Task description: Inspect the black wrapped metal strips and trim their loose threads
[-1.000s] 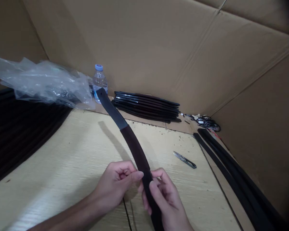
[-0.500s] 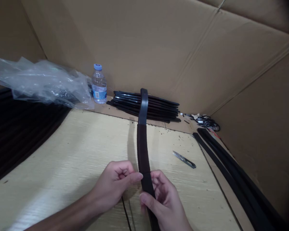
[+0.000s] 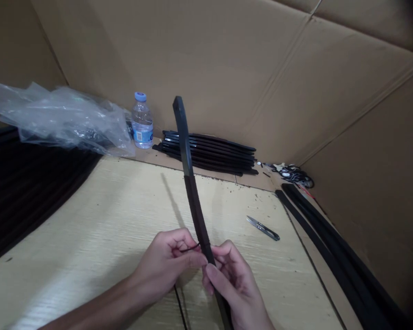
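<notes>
A long, slightly curved black strip (image 3: 197, 206) rises from the bottom edge, tilted left, its narrow side partly toward me. Its far end is glossy and bare; a dark brown, ribbed-edged covering wraps the part below. My right hand (image 3: 236, 282) is closed around the strip's lower part, thumb on the near side. A thin dark cord (image 3: 190, 249) comes off the strip at the lower end of the brown covering. My left hand (image 3: 177, 261) is closed in a pinch on this cord, thumb touching the strip. Below it the cord hangs down toward the bottom edge.
Thread snips (image 3: 263, 228) lie on the pale board (image 3: 124, 220) to the right. Behind stand a stack of dark curved strips (image 3: 220, 153) and a water bottle (image 3: 142, 123). Left is a plastic bag (image 3: 69, 119) over dark lengths; long black strips (image 3: 323, 243) lie right. Cardboard walls surround everything.
The strip has turned onto its narrower side, and its far end has swung up and left. A cord loop now shows between my left fingers and the strip.
</notes>
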The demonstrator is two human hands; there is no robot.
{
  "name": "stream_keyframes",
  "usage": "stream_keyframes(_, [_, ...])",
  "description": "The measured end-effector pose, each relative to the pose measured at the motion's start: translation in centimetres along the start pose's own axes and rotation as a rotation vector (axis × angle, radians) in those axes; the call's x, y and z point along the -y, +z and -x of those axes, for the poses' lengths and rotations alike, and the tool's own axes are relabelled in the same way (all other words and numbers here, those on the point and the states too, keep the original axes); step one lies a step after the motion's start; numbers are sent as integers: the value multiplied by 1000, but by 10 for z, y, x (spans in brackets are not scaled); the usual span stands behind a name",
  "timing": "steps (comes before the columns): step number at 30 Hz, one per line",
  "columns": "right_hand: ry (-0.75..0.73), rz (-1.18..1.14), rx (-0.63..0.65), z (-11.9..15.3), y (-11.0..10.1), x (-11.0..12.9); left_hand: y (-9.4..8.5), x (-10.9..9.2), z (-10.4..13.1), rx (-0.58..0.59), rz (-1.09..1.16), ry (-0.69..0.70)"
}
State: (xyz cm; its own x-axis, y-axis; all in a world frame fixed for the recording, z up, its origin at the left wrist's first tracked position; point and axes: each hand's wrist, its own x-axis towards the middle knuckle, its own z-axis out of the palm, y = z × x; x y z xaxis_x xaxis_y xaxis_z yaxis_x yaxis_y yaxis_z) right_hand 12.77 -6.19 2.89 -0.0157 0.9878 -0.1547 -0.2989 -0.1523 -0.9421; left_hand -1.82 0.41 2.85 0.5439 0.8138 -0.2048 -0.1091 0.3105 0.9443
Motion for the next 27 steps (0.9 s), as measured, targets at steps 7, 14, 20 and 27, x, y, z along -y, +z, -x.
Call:
stream_keyframes(7, [-64, -54, -40, -4, 1, -4, -2, 0, 0, -31, -143, 4])
stream_keyframes(14, [54, -45, -68, -4, 4, -5, 0, 1, 4, 20, -117, 20])
stream_keyframes(20, [35, -36, -50, -3, 4, 1, 1, -1, 5, 76, -29, 43])
stream_keyframes(27, [6, -135, -49, 1, 3, 1, 1, -2, 5, 76, 15, 21])
